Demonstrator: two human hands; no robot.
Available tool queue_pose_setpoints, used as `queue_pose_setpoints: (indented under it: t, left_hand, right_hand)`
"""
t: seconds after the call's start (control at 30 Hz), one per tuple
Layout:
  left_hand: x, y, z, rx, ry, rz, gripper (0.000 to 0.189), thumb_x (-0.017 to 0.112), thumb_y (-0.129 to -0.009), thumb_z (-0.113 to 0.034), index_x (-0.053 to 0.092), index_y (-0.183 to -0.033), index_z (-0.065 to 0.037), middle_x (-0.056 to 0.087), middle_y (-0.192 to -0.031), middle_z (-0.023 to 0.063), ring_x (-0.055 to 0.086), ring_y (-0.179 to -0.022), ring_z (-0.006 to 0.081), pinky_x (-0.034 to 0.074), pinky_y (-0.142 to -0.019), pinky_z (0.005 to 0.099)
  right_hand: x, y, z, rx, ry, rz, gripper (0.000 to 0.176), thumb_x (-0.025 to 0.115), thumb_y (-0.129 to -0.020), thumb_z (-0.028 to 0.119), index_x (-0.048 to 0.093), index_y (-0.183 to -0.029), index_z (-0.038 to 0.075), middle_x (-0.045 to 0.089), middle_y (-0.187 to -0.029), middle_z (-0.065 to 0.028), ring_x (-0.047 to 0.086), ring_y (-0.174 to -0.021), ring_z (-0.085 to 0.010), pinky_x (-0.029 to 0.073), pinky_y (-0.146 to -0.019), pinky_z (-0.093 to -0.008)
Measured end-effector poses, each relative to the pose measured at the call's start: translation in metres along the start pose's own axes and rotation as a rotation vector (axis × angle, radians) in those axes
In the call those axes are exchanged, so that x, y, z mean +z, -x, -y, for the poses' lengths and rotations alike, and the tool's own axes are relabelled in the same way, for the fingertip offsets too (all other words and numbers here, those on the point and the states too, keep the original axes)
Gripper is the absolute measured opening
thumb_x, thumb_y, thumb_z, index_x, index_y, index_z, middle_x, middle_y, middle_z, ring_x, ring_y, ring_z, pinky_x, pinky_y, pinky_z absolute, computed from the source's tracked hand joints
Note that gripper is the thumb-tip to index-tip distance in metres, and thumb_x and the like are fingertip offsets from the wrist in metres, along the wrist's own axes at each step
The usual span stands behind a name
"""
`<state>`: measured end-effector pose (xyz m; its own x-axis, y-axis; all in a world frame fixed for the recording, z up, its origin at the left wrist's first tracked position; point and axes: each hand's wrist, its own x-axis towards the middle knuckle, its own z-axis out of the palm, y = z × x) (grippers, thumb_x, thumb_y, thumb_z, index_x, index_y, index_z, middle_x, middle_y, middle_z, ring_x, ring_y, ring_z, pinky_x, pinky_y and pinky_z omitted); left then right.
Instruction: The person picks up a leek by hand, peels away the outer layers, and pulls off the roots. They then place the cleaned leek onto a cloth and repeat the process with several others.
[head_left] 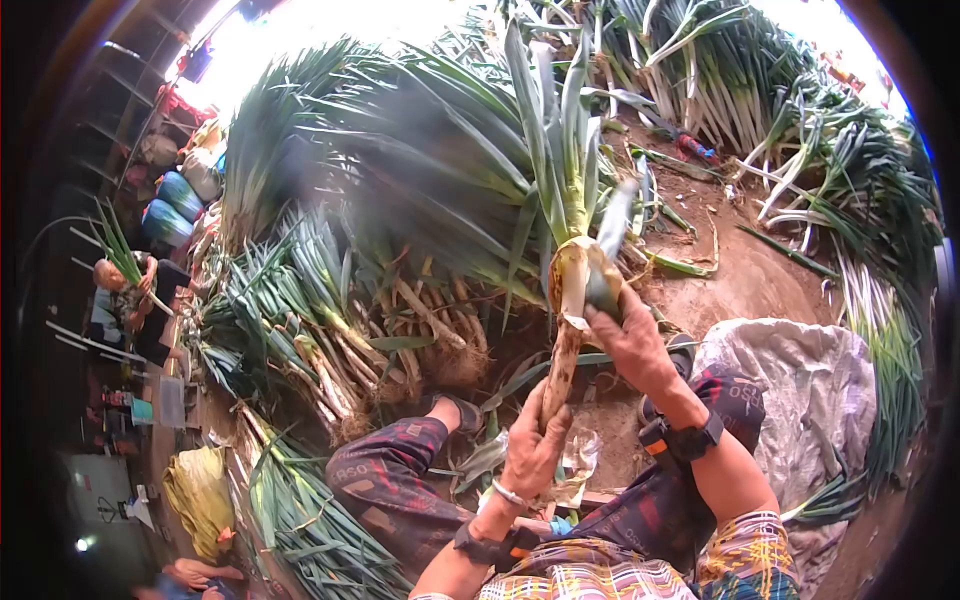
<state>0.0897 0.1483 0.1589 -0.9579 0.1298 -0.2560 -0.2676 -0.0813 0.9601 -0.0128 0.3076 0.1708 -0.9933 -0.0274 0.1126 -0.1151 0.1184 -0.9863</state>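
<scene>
A long green onion stalk [572, 280] stands nearly upright in front of me, its leaves fanned out at the top and its lower part brown and dirty. My left hand [535, 445] is wrapped round the lower end of this stalk. Higher up and to the right, my right hand [635, 345] pinches a loose outer leaf [605, 285] beside the pale stem. That leaf is partly peeled from the stalk and blurred at its upper end.
Piled green onions [320, 340] with dirty roots lie at the left, with trimmed bundles [310, 510] below them. More onions [700, 80] line the back and right. A whitish sack [790, 380] lies at my right. Another person [130, 285] holds onions at far left.
</scene>
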Motion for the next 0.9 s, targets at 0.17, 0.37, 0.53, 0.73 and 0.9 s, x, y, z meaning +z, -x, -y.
queue_pose_setpoints:
  t: [0.17, 0.37, 0.53, 0.73, 0.9]
  left_hand:
    - [-0.022, -0.012, 0.012, 0.056, 0.034, 0.020, 0.057, 0.056, -0.090, -0.028, 0.033, -0.135, -0.001, 0.049, -0.080, -0.0029, 0.038, -0.058, 0.0012, 0.032, -0.049, 0.0154]
    - [-0.019, -0.020, 0.009, -0.166, 0.328, -0.031, 0.053, 0.057, -0.087, -0.038, 0.044, -0.127, -0.006, 0.047, -0.066, -0.0038, 0.039, -0.047, 0.0014, 0.031, -0.040, 0.0146]
    - [-0.036, -0.056, -0.018, -0.004, 0.075, -0.103, 0.052, 0.052, -0.091, -0.035, 0.042, -0.131, -0.004, 0.048, -0.070, -0.0068, 0.039, -0.054, 0.0000, 0.031, -0.044, 0.0154]
    - [-0.047, -0.026, 0.004, 0.086, -0.137, -0.107, 0.048, 0.047, -0.094, -0.032, 0.041, -0.132, -0.002, 0.046, -0.067, -0.0048, 0.037, -0.049, 0.0016, 0.029, -0.042, 0.0164]
    - [-0.027, 0.021, 0.037, 0.089, -0.042, 0.087, 0.054, 0.049, -0.092, -0.036, 0.039, -0.133, -0.002, 0.054, -0.074, -0.0019, 0.039, -0.049, 0.0014, 0.032, -0.043, 0.0160]
  right_hand:
    - [-0.001, 0.010, 0.002, 0.042, 0.045, 0.253, 0.033, 0.053, -0.087, 0.008, 0.046, -0.119, 0.002, 0.057, -0.087, -0.0066, 0.053, -0.080, -0.0127, 0.045, -0.070, -0.0284]
    - [0.005, 0.025, -0.002, -0.093, 0.139, 0.623, 0.025, 0.056, -0.086, 0.009, 0.049, -0.110, 0.007, 0.060, -0.086, -0.0149, 0.062, -0.077, -0.0260, 0.048, -0.067, -0.0340]
    - [0.018, 0.072, -0.008, -0.034, 0.267, 1.464, 0.043, 0.061, -0.081, 0.032, 0.051, -0.112, 0.003, 0.059, -0.074, -0.0188, 0.060, -0.073, -0.0335, 0.048, -0.066, -0.0416]
    - [-0.020, 0.021, -0.006, -0.065, 0.479, 0.551, 0.034, 0.063, -0.077, 0.023, 0.060, -0.103, 0.002, 0.060, -0.087, -0.0137, 0.059, -0.081, -0.0275, 0.049, -0.072, -0.0351]
    - [-0.030, -0.015, 0.011, 0.277, -0.842, 0.033, 0.039, 0.060, -0.086, 0.026, 0.051, -0.116, 0.003, 0.059, -0.100, -0.0063, 0.060, -0.081, -0.0144, 0.051, -0.069, -0.0303]
